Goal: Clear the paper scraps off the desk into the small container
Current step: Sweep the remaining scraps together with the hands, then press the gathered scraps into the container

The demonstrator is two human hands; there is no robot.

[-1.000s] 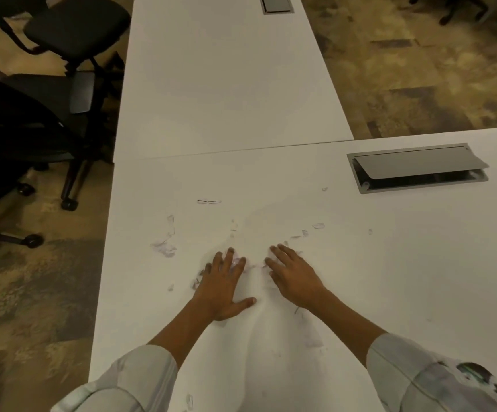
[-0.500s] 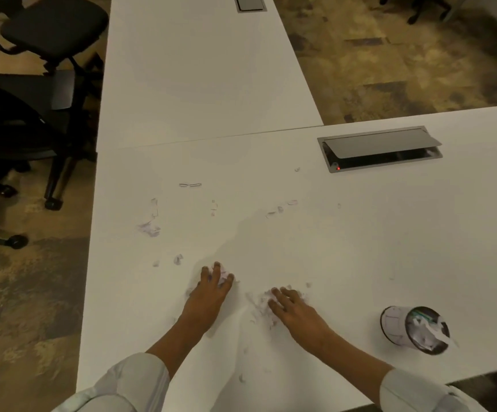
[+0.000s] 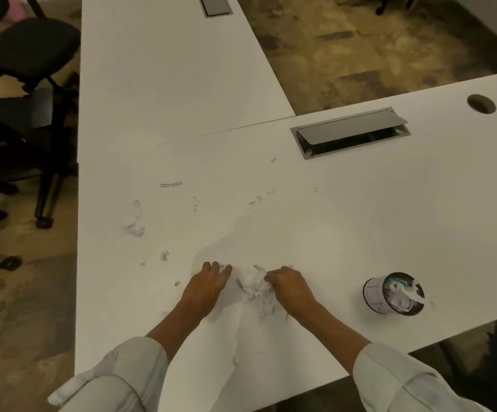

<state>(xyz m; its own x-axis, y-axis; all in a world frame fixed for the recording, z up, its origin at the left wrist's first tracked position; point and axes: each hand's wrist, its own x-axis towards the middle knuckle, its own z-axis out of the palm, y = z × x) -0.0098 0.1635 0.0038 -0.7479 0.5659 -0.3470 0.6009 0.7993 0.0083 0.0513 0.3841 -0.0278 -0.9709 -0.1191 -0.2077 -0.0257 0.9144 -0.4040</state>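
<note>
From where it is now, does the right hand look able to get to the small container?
Probably yes. The right hand rests at the gathered paper scraps, and the small container stands to its right on the same desk, with only bare desktop between them.

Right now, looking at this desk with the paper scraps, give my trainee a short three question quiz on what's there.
1. True or false: the small container already holds some paper.
2. Where is the biggest pile of scraps?
A. Beside the open cable hatch
B. Between the left hand and the right hand
C. Inside the round hole
3. Fill in: the container lies tipped on its side, on the ____ hand's side of the pile.

Key: 1 true; 2 B; 3 right.
</note>
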